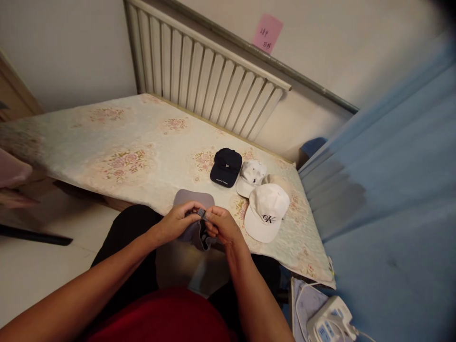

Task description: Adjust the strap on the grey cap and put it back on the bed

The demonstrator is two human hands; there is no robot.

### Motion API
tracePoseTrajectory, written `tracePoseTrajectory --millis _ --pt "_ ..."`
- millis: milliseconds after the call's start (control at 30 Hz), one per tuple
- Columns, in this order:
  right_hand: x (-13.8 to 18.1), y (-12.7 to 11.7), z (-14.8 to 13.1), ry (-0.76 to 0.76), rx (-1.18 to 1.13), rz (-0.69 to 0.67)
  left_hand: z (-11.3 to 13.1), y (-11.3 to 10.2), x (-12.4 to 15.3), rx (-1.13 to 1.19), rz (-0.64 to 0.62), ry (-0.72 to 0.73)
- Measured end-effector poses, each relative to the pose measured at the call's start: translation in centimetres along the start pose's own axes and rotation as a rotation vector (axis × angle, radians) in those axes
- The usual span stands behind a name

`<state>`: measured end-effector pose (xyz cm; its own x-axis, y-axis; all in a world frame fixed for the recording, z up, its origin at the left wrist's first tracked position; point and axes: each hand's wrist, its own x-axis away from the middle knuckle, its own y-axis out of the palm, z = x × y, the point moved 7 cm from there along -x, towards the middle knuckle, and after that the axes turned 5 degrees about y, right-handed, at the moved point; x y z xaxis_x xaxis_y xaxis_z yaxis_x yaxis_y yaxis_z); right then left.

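On the floral mattress [117, 142], we held the grey cap [192, 197] at its near edge, nearer than the white cap [267, 209] and navy cap [226, 166], our left hand [176, 222] and right hand [221, 225] pinching its strap [202, 213].

Bare mattress [107, 137] lies wide open to the left. On the right, three caps crowd together: navy cap [225, 166], small white cap [251, 176], big white cap [266, 212].

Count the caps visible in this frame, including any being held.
5. A grey cap in both hands at the table edge; a navy cap, a small white cap, a large white cap, and a beige cap mostly hidden behind it.
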<state>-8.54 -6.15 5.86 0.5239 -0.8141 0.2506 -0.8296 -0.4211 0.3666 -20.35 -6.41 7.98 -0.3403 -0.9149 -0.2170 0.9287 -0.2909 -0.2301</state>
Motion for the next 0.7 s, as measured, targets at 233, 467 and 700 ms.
tracePoseTrajectory --millis 233,467,700 --pt "0.5 -0.8 -0.1 -0.017 0.12 0.093 0.0 -0.2 0.1 0.007 0.011 -0.017" --pt "0.6 -1.8 0.0 -0.084 0.056 0.169 0.1 0.3 0.1 0.046 0.0 -0.042" --pt "0.2 -0.6 -0.4 -0.163 -0.061 0.206 -0.4 0.7 0.0 0.05 -0.015 -0.039"
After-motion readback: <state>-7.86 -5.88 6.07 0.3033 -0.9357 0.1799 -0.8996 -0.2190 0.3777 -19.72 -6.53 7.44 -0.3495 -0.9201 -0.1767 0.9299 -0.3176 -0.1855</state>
